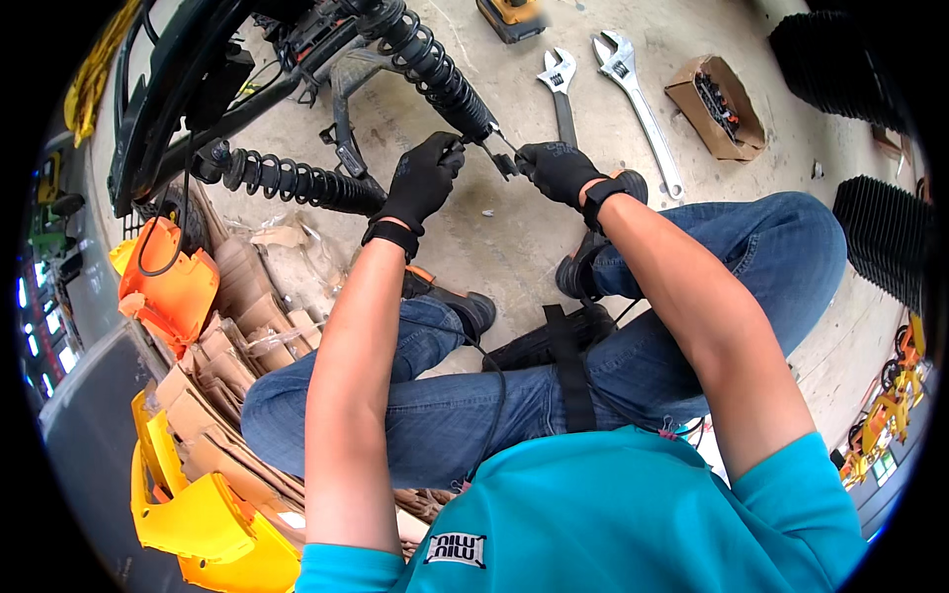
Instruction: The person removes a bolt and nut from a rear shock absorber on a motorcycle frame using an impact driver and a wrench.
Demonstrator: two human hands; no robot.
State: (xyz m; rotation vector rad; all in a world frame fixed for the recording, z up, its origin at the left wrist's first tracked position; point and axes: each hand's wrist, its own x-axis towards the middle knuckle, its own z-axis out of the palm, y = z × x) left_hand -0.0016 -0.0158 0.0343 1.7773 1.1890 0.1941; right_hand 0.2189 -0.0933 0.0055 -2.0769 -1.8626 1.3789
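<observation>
My left hand point(425, 180), in a black glove, is closed beside the lower end of a black coil-spring shock absorber point(443, 84). Whatever its fingers pinch is too small to make out. Opposite it, my right hand point(556, 172), gloved too, has its fingers closed near a small dark end piece point(505, 166) below the shock absorber. Thin metal shows between that hand and the spring; the fingers hide what they hold. A second spring shock absorber point(297, 184) lies to the left of my left hand.
Two adjustable wrenches, one dark-handled point(561, 94) and one silver point(643, 114), lie beyond my right hand near a cardboard box point(717, 109) of small parts. A yellow-and-black tool point(511, 18) is farther off. Vehicle frame point(148, 109), flattened cardboard point(213, 395), orange point(168, 287) and yellow panels point(198, 519) stand left.
</observation>
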